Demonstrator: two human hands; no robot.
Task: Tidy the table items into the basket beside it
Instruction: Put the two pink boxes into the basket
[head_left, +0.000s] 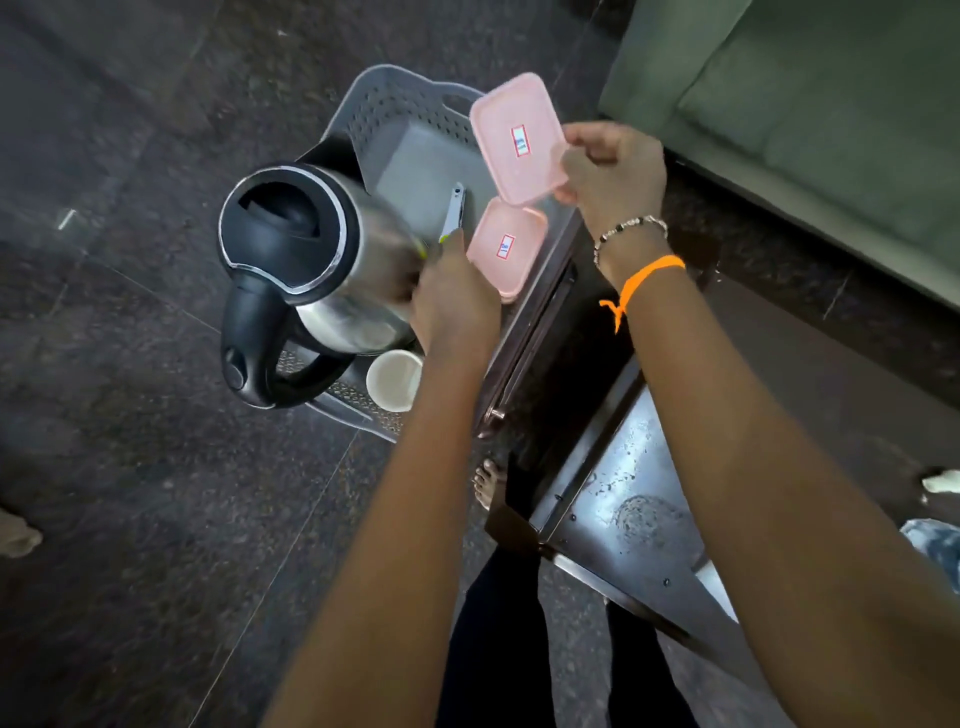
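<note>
Both hands are over the basket, loading it.

The right hand pinches a pink box by its near edge, held tilted above the basket's right side; a second pink box already lies inside below it. The left hand grips a peeler, blade pointing into the basket, just beside the kettle, which sits in the near-left part with a cup by it. Both arms reach forward and down past the table. Next, probably: lower each item into the bare floor between kettle and box, then let go.
</note>
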